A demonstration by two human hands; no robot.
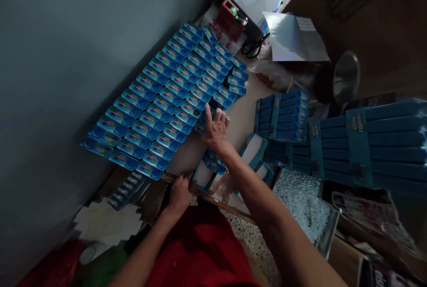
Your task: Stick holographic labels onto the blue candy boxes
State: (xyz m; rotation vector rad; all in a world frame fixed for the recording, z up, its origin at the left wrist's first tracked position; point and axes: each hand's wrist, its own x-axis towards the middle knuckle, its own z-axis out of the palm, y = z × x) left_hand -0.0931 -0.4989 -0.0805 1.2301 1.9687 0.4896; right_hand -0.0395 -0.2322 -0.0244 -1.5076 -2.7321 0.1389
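Rows of small blue packs [160, 95] lie side by side on the table [238, 104] along the wall. My right hand [216, 129] is over the near right edge of the rows, index finger stretched out at one pack and the other fingers partly bent. Lower down, my left hand [182, 193] rests at the table's front edge, beside an open blue and white box [204, 175]; its fingers are dark and hard to make out. A few blue packs [215, 162] sit in or by that box, under my right forearm.
Stacked blue boxes [376, 144] stand on the right, with a tray of light blue bits [300, 198] below. Black scissors [255, 48], a red tape dispenser [230, 19] and silvery sheets [295, 38] lie at the back. Spiky-edged paper [108, 222] is at lower left.
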